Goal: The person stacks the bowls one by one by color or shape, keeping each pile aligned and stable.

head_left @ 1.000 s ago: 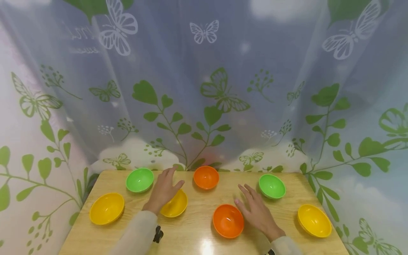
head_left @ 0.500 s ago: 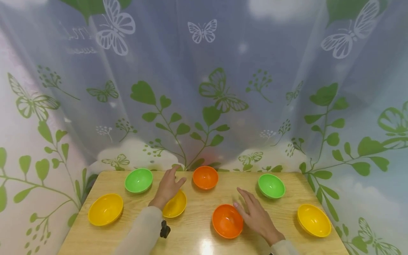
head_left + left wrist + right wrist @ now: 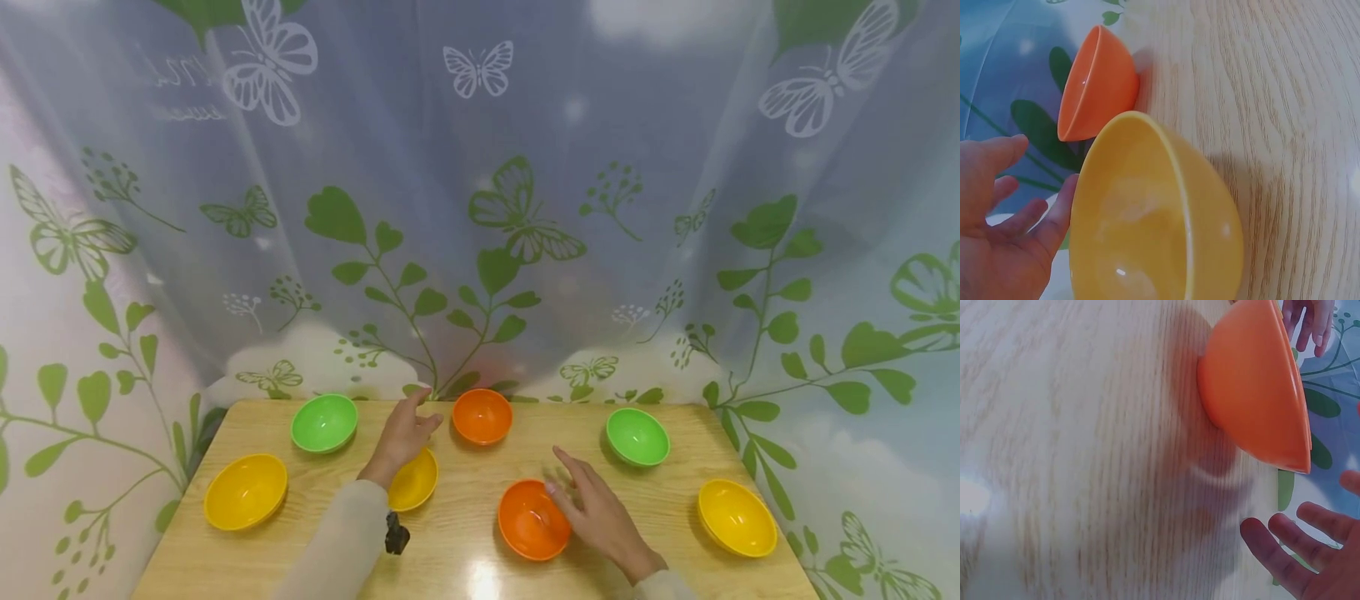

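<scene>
My left hand (image 3: 403, 435), fingers relaxed and holding nothing, hovers over the back left part of a yellow bowl (image 3: 415, 483). In the left wrist view that yellow bowl (image 3: 1141, 212) lies beside the fingers, with an orange bowl (image 3: 1104, 87) beyond it. The back orange bowl (image 3: 482, 417) stands just right of the left hand. My right hand (image 3: 603, 512) is spread beside the front orange bowl (image 3: 532, 521), its thumb overlapping the rim in the head view. Seen from the right wrist, the fingers (image 3: 1282, 559) are apart from this orange bowl (image 3: 1254, 387).
Two green bowls stand toward the back, one left (image 3: 325, 423) and one right (image 3: 637, 437). Yellow bowls sit at the left (image 3: 246, 492) and right (image 3: 737, 518) sides of the wooden table (image 3: 450, 558). A patterned curtain (image 3: 420, 208) hangs behind the table's back edge.
My left hand has drifted right over the yellow bowl. My right hand has shifted slightly left, so its thumb now overlaps the front orange bowl's rim. The bowls stay in place.
</scene>
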A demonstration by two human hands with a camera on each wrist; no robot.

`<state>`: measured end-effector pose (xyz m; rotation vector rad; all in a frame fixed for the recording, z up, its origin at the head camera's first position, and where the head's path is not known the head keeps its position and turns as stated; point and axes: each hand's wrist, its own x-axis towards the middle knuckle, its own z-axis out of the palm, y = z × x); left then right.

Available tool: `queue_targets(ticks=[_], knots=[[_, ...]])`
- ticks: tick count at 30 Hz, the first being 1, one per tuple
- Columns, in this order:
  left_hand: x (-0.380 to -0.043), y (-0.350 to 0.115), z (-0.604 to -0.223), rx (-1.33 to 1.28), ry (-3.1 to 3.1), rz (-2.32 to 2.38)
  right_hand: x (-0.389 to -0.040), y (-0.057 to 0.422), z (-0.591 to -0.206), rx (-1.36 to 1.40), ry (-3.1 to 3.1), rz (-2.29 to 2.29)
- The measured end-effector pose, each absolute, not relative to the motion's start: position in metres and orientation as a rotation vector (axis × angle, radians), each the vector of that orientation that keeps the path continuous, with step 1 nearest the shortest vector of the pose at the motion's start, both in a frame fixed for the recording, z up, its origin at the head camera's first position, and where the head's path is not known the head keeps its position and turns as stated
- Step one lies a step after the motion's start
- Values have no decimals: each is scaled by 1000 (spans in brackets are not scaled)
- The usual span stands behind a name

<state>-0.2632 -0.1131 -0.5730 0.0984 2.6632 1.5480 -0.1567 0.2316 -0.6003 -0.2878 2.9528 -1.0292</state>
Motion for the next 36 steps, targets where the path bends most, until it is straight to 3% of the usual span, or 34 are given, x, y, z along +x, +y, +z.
queue_targets(ticks=[36], knots=[[-279,-69,-574,-3,2434,1699,-144,225,-614,-329,2867,-1212]])
